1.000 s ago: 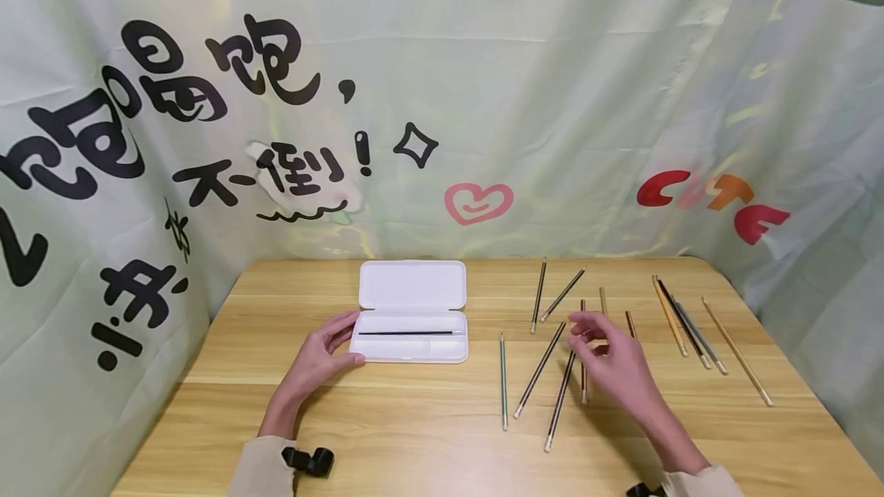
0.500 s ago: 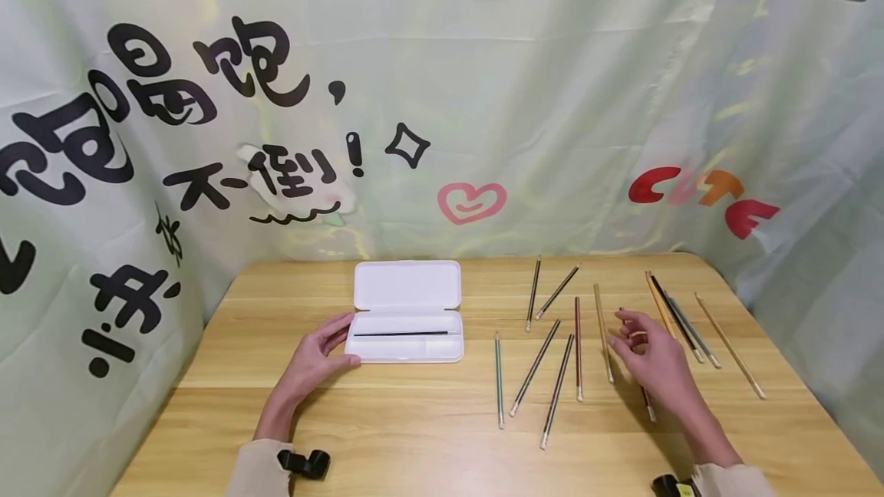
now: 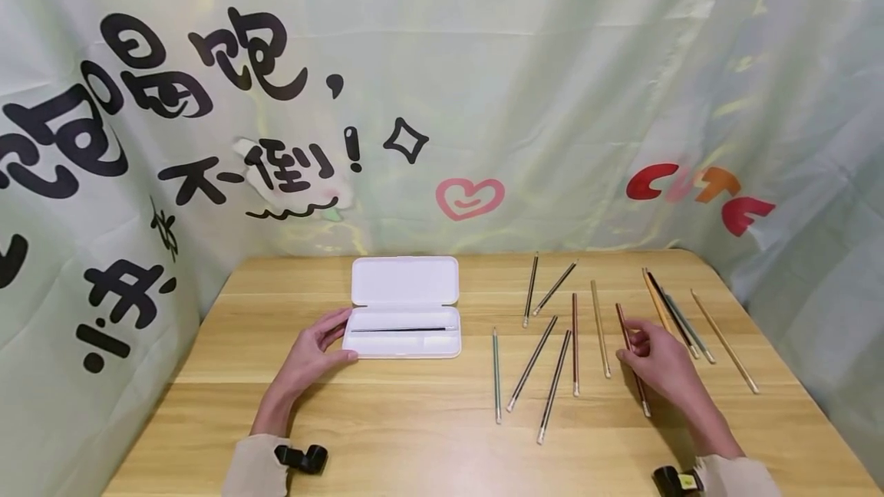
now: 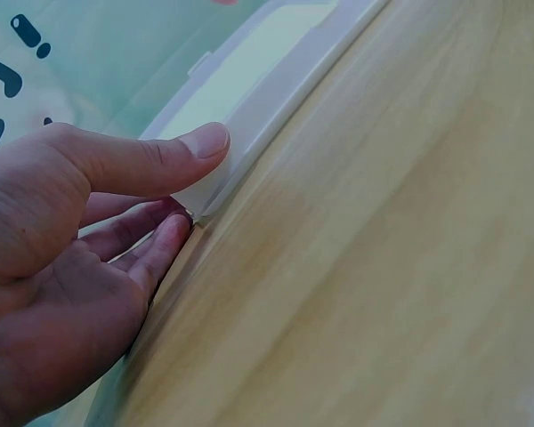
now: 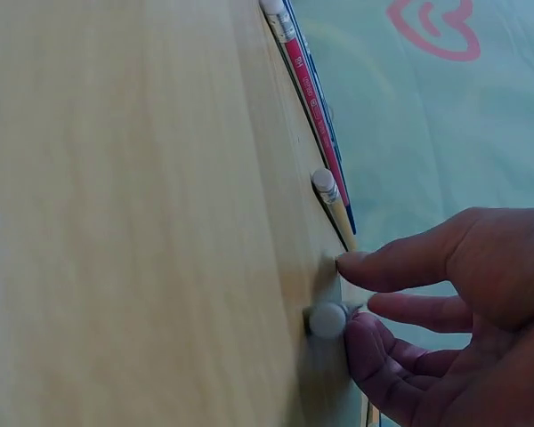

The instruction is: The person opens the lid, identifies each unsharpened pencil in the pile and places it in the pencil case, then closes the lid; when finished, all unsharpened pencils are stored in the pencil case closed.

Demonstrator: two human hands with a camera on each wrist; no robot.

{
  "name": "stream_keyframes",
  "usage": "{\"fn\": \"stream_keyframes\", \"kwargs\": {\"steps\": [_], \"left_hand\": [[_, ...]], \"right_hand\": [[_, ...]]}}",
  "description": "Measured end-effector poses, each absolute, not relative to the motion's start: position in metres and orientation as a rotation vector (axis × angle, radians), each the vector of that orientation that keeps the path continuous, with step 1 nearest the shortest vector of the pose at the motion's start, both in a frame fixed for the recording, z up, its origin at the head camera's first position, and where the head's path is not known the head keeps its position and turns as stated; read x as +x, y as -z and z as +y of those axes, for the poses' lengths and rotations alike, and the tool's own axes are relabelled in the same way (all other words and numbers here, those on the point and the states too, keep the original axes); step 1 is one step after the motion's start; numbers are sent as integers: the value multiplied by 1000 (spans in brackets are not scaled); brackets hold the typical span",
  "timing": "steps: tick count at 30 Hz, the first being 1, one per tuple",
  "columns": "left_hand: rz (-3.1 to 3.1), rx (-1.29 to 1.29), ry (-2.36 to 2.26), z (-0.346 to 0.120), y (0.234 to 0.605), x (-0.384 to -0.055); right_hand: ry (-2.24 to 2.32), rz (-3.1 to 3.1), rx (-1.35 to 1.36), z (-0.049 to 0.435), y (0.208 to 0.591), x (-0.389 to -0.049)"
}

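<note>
A white pencil case (image 3: 404,280) lies with its lid raised, a dark pencil (image 3: 400,329) lengthwise in its tray. My left hand (image 3: 311,355) holds the case's left end, thumb at the front corner and fingers round the side; the left wrist view shows the thumb (image 4: 205,140) on its edge. At the right, my right hand (image 3: 659,359) has thumb and fingers on either side of a dark red pencil (image 3: 643,397), which still lies on the table. In the right wrist view its blurred eraser end (image 5: 327,320) points at the camera, between thumb and fingers.
Several loose pencils lie between case and right hand, including a green one (image 3: 496,382), another dark red one (image 3: 575,351) and a natural wood one (image 3: 599,328). Beyond the hand lie more, such as a tan one (image 3: 725,341). A printed curtain (image 3: 552,113) borders the wooden table (image 3: 414,428).
My right hand has moved right over the pencils and come down at the dark red pencil. My left hand stays on the case. The head view has shifted slightly.
</note>
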State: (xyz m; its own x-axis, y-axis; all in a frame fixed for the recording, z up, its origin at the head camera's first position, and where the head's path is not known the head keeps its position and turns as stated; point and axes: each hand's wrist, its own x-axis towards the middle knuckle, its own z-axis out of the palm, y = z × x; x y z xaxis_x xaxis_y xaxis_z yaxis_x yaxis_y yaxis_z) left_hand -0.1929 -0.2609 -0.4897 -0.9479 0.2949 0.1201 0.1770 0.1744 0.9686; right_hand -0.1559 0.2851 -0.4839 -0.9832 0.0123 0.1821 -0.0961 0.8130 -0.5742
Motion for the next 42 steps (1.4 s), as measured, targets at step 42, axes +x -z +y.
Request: {"fn": "stream_keyframes", "kwargs": {"steps": [42], "left_hand": [[2365, 460, -1906, -266, 505, -198]], "right_hand": [[-1055, -2585, 144, 255, 479, -158]]}}
